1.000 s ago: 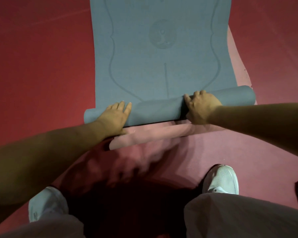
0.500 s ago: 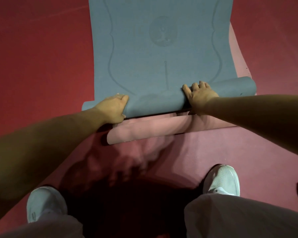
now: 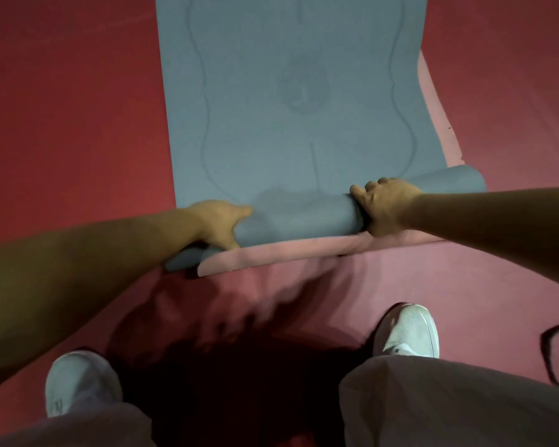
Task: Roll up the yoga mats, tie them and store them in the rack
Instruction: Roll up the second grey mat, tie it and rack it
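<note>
on the red floor point(image 3: 62, 124) the blue mat point(image 3: 291, 124) stretches flat away beyond the fingers, most of its length unrolled, lying over a pink mat point(image 3: 271, 256) whose near edge shows just behind them. only a slim roll point(image 3: 304, 221) is formed at the near end. the left hand point(image 3: 217, 221) and right hand point(image 3: 384, 204) each curl their fingers around that roll. rolling looks barely begun; tying, the pink mat and the rack, not in view, all remain. a dark cord point(image 3: 554, 356) lies well right of the fingers.
</note>
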The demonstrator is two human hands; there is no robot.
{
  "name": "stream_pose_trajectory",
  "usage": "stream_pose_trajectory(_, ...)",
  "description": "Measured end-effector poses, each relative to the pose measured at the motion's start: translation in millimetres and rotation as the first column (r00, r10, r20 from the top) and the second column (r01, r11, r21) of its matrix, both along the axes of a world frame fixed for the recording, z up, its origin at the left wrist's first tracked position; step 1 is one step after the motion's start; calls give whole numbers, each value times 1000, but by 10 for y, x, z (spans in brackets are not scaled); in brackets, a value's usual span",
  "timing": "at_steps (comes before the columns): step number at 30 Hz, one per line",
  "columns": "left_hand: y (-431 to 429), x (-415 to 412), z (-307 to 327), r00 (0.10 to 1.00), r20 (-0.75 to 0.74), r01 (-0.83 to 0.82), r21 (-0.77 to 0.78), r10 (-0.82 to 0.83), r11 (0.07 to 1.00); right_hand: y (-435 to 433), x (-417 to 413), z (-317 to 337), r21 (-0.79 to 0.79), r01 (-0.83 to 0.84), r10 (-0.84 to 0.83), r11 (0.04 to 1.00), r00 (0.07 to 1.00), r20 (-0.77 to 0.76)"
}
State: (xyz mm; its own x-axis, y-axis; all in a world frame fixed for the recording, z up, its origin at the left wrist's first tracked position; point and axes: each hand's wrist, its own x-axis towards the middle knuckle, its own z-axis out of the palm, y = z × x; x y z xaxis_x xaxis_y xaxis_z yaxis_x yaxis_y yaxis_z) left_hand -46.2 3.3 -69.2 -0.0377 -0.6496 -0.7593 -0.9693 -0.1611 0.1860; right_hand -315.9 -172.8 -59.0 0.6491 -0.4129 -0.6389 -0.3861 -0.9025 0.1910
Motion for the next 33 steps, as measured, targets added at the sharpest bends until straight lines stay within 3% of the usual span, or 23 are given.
stream_pose_trajectory(3, 151, -210, -115, 987, -161, 4, 68, 7, 998, 123, -251, -49, 48, -35, 37, 998, 998, -51)
stream_pose_trajectory(7, 305, -253, -296, 966, -247, -62, 79, 80, 995, 177, -344, -113, 70, -54, 61, 996, 994, -95)
stream_pose_trajectory(12, 142, -135, -331, 991, 10, 135, 5, -135, 991, 42, -212, -147, 164, 130, -109, 978, 985, -132)
stream_pose_trajectory(16, 87, -28, -272, 994, -98, -39, 5, 39, 999, -127, -159, -139, 244, 241, -231, 939, 971, -67)
stream_pose_trajectory(19, 25, 64, -196, 990, -111, -94, -98, 83, 991, -206, -153, -156, 174, 294, -297, 940, 955, -9)
stream_pose_trajectory(24, 37, -42, -55, 977, 81, 213, -335, -198, 918, -155, -63, -111, -97, 251, -236, 963, 961, 144)
stream_pose_trajectory(29, 316, -122, -170, 956, 240, 270, -496, -169, 825, -78, 70, -82, -46, 269, -251, 962, 939, 234)
stream_pose_trajectory(33, 445, -131, -283, 895, 371, 406, -448, -248, 796, -91, 145, 18, -1, 301, -286, 954, 908, 305)
